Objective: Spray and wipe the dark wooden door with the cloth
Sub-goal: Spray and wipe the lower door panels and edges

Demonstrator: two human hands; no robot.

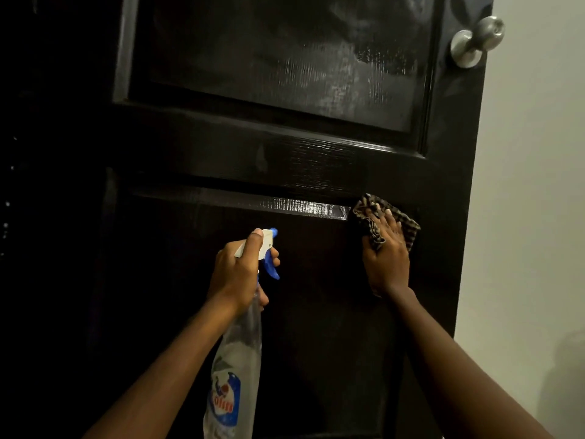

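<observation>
The dark wooden door [285,147] fills most of the view, with wet streaks on its upper panel. My left hand [237,274] grips the neck of a clear spray bottle [234,369] with a white and blue trigger head, its nozzle facing the lower panel. My right hand [387,261] presses a checked cloth [373,213] flat against the top right corner of the lower panel, fingers spread over it. A shiny wet strip runs along the panel's top moulding, left of the cloth.
A round silver doorknob [478,39] sticks out at the door's upper right edge. A pale wall [531,185] stands right of the door. The area left of the door is in deep shadow.
</observation>
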